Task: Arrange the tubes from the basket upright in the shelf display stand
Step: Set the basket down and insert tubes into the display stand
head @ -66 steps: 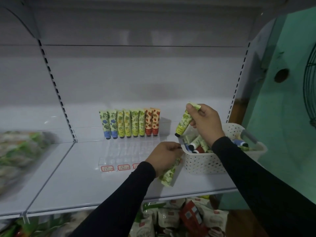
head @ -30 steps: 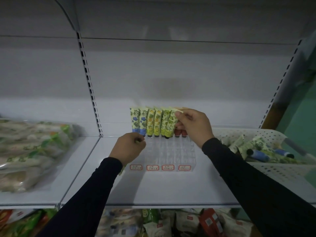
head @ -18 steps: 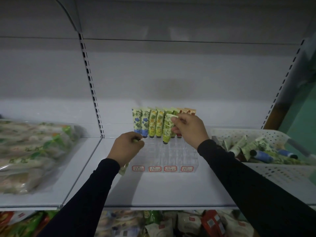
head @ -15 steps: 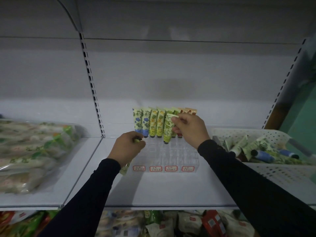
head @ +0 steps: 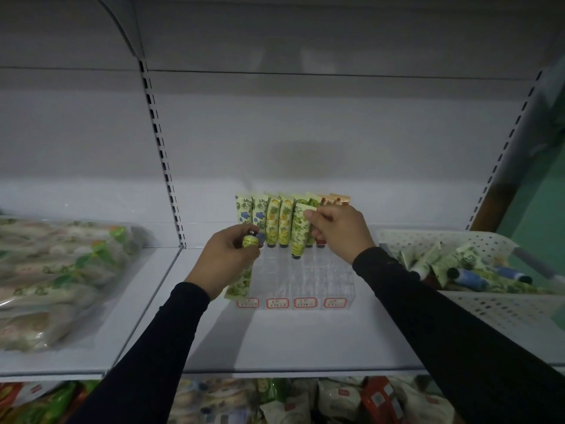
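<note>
Two grips: right hand [head: 339, 231] pinches green tube [head: 299, 231]; left hand [head: 224, 260] clasps another tube [head: 241, 281].

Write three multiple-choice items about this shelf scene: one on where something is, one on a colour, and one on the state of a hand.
1. Where is the white basket?
A. to the right of the clear display stand, on the same shelf
B. on the shelf below
C. to the left of the stand

2. What colour are the flowers on the two leftmost upright tubes?
A. red
B. blue
C. purple

3. What is the right hand doing?
A. resting flat on the shelf
B. reaching into the basket
C. pinching the top of a green-patterned tube that stands cap down in the stand

Answers:
1 A, the basket sits at the right edge of the same shelf board.
2 B, both tubes show blue blossoms.
3 C, the fingers close on the tube's flat end, in front of the back row.
</note>
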Tool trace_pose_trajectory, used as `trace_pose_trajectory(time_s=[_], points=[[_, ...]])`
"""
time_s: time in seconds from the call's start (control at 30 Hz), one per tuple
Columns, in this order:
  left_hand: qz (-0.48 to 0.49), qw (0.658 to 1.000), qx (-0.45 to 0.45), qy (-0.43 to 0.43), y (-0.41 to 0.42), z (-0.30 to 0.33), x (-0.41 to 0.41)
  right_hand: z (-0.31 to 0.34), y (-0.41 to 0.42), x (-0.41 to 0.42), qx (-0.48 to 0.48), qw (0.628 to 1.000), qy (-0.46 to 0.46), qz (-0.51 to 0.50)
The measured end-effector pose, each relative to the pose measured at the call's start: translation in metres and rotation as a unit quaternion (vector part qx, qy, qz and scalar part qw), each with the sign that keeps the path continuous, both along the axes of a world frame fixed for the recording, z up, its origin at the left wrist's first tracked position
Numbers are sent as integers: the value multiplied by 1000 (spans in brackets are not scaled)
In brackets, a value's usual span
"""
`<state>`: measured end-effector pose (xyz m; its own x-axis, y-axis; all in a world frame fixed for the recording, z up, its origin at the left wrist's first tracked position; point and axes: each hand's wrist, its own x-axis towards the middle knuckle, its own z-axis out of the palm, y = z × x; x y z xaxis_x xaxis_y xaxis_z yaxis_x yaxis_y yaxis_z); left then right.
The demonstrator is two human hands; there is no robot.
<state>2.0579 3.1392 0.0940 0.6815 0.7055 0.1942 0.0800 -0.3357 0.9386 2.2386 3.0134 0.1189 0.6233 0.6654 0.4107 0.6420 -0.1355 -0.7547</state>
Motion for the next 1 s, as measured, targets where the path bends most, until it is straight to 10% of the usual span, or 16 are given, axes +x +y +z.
trace_pose_trajectory(time_s=[1.0], points=[[-18, 995, -51, -84, -3, -10, 0, 3, 1, 2, -41, 997, -71, 13]])
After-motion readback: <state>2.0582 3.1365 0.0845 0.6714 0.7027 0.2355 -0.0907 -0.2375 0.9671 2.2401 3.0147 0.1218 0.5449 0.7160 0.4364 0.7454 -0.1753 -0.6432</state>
